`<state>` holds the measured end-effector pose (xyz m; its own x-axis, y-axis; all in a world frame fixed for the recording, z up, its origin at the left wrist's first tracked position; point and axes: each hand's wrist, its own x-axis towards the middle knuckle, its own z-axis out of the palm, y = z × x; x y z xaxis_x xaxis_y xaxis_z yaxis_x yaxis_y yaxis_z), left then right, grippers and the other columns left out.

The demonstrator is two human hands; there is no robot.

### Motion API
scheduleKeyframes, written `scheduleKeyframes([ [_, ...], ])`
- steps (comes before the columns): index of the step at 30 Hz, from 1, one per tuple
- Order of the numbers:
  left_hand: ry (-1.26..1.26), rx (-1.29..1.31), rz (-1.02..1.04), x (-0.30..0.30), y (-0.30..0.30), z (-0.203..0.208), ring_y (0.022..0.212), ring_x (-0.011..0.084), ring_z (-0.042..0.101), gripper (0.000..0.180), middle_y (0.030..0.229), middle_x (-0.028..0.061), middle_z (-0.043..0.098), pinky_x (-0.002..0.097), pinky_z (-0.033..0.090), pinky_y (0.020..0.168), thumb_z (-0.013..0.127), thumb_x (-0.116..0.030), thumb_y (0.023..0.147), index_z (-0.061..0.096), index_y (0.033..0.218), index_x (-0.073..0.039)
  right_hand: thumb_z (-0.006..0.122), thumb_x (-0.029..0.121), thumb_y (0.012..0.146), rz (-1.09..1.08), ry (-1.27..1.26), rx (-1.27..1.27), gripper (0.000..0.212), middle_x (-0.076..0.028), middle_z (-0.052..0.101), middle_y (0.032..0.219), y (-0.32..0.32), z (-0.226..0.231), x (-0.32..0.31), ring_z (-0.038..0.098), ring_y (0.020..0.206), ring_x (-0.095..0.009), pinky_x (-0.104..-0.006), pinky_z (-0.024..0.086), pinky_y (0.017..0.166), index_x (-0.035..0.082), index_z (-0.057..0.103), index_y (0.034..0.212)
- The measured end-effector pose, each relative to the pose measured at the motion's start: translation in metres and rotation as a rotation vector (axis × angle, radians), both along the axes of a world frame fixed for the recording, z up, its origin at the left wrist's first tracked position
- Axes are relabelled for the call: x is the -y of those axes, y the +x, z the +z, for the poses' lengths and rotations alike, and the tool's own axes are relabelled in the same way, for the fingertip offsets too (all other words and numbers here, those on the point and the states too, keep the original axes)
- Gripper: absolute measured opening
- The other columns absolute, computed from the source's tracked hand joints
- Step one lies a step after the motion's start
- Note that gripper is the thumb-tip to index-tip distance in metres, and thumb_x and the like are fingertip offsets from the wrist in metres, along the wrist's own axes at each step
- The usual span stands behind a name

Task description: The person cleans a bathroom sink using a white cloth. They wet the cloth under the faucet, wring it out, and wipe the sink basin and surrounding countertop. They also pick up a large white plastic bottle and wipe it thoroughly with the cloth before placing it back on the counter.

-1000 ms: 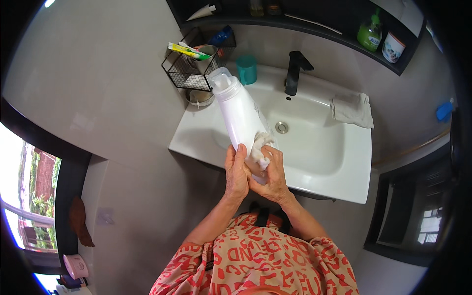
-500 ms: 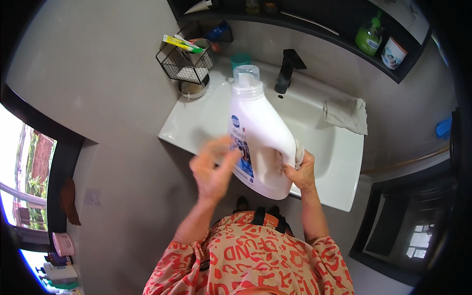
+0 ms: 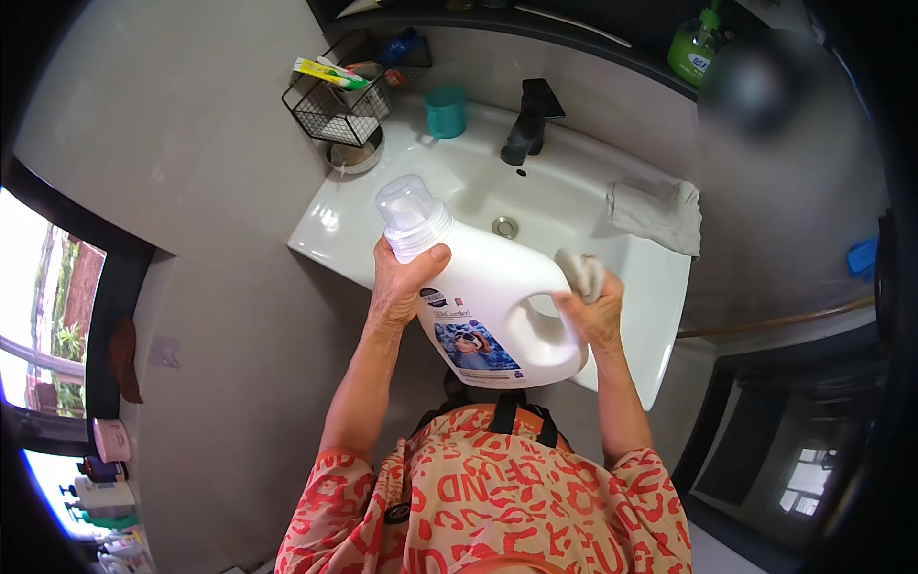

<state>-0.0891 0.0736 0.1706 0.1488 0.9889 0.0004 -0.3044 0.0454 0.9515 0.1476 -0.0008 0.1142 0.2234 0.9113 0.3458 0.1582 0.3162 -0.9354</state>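
Observation:
A large white detergent bottle [image 3: 492, 273] with a clear cap [image 3: 405, 201] is held tilted over the front of the washbasin, its top leaning to the left. My left hand [image 3: 397, 287] is closed around it just below the neck, thumb across the front. Beside the bottle's handle, my right hand [image 3: 599, 311] grips a bunched, pale grey cloth [image 3: 579, 274]. The right thumb lies close to the handle; whether it touches the bottle I cannot tell. The label with its blue picture faces me.
Behind the bottle is the white washbasin [image 3: 660, 287] with a black faucet [image 3: 532, 124]. A folded grey cloth [image 3: 656, 215] lies on its right rim. At the back left stand a teal mug [image 3: 446, 113] and a wire basket [image 3: 337, 113]. A dark shelf holds a green pump bottle [image 3: 692, 53].
My left hand has come from beside the bottle to grip it below the neck. The bottle has tipped further left. My right hand has shifted up from its grip at the handle, cloth in it.

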Motion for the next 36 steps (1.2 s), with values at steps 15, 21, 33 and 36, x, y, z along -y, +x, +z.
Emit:
scheduleKeyframes([
  [15, 0.080, -0.104, 0.144, 0.032, 0.033, -0.002, 0.089, 0.0143, 0.056, 0.064, 0.099, 0.0071, 0.060, 0.0297, 0.046, 0.081, 0.075, -0.039, 0.070, 0.051, 0.114, 0.001, 0.068, 0.028, 0.067, -0.139, 0.414, 0.992, 0.051, -0.010, 0.053, 0.112, -0.041, 0.084, -0.007, 0.048, 0.095, -0.026, -0.0401, 0.036, 0.073, 0.000, 0.056, 0.109],
  [21, 0.117, -0.048, 0.145, 0.035, 0.042, 0.007, 0.093, 0.0140, 0.055, 0.053, 0.102, 0.0068, 0.059, 0.0296, 0.044, 0.084, 0.071, -0.024, 0.075, 0.049, 0.117, 0.000, 0.060, 0.022, 0.076, -0.046, 0.442, 0.842, 0.036, -0.013, 0.057, 0.103, -0.042, 0.092, -0.026, 0.052, 0.089, -0.030, -0.0400, 0.040, 0.071, 0.001, 0.056, 0.104],
  [33, 0.090, -0.007, 0.283, 0.026, 0.050, 0.011, 0.088, 0.0131, 0.052, 0.044, 0.101, 0.0056, 0.056, 0.0288, 0.043, 0.080, 0.066, -0.024, 0.081, 0.049, 0.114, 0.000, 0.060, 0.006, 0.075, -0.276, 0.491, 0.752, 0.048, -0.021, 0.050, 0.118, -0.094, 0.063, -0.016, 0.049, 0.104, -0.036, -0.0435, 0.036, 0.087, -0.007, 0.048, 0.120],
  [36, 0.067, 0.046, 0.318, 0.024, 0.048, 0.009, 0.088, 0.0126, 0.051, 0.042, 0.100, 0.0050, 0.055, 0.0281, 0.043, 0.080, 0.066, -0.021, 0.082, 0.049, 0.114, -0.001, 0.056, 0.012, 0.078, -0.288, 0.483, 0.815, 0.047, -0.019, 0.049, 0.124, -0.104, 0.043, 0.000, 0.047, 0.111, -0.033, -0.0404, 0.035, 0.084, -0.003, 0.048, 0.121],
])
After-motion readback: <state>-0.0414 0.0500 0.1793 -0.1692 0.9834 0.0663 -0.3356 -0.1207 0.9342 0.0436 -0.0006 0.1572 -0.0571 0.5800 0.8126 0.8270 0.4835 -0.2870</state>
